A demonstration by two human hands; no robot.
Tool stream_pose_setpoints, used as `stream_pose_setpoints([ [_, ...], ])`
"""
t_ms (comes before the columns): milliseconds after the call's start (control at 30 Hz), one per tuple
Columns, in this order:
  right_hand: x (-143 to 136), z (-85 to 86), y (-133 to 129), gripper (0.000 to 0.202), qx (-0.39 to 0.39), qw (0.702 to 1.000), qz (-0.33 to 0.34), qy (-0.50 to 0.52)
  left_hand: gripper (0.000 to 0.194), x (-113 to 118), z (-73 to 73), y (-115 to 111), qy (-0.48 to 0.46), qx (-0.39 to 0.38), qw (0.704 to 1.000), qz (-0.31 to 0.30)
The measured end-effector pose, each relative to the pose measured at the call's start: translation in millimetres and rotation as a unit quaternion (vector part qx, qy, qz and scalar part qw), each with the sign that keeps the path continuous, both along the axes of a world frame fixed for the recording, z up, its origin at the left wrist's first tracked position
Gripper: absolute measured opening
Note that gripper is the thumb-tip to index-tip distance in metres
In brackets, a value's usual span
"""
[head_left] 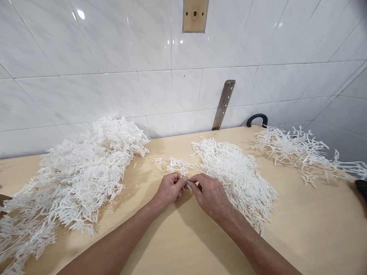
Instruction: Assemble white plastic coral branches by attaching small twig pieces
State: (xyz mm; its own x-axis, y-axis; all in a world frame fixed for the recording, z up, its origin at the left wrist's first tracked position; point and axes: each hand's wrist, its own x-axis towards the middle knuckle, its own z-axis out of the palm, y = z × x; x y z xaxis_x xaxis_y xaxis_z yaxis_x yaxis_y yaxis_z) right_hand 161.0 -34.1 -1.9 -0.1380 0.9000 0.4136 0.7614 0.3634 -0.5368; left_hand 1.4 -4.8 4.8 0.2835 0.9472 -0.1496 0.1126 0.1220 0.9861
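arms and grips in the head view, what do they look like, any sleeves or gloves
The left forearm and right forearm are bare and tapering, no sleeves in view. Left grip and right grip are plain hands: no gloves, watch or rings visible.

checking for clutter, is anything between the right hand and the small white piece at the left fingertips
Nothing visible is: the right hand already has its fingertips at the small white piece, opposite the left hand. Loose white strands lie just beyond the hands; the white pile sits beside the right hand.
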Motion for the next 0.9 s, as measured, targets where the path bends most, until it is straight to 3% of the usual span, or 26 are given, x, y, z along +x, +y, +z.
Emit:
stream_pose_setpoints([
  [533,-5,-1.0,-4,0.017,0.041,0.998,-0.023,-0.035,0.043,0,0.9,0,0.009,-0.011,1.000,-0.001],
  [900,-11,1.5,-5,0.016,-0.005,0.997,-0.053,-0.060,0.038,3,-12.3,1,0.042,0.068,0.997,-0.009],
])
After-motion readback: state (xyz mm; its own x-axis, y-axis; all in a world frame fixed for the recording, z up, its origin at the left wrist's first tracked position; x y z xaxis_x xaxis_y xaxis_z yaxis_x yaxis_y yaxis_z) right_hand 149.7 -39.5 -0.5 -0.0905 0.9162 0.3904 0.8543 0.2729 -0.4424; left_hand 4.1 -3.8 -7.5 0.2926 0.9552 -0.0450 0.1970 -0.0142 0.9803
